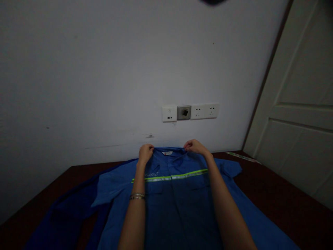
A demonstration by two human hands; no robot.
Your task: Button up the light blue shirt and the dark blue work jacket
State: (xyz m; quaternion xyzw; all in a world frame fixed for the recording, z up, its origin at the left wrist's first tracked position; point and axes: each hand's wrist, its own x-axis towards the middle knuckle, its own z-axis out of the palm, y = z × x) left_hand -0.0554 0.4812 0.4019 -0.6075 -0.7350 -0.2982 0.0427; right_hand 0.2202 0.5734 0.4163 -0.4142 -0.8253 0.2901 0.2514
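Observation:
A blue short-sleeved work shirt (179, 205) lies spread front side up, its collar toward the wall. A yellow-green and silver reflective stripe (169, 177) crosses its chest, and a white label (167, 152) shows inside the neck. My left hand (146, 152) pinches the collar at its left end. At the collar's right end, my right hand (195, 146) grips the cloth between thumb and fingers. Under the shirt's left side a darker blue garment (65, 211) sticks out. My forearms cover parts of the shirt front.
The dark red tabletop (262, 187) meets a white wall (104, 76) with sockets and switches (204, 111) just above the collar. A white panelled door (299, 139) stands at the right. Near it lies a printed strip (243, 157).

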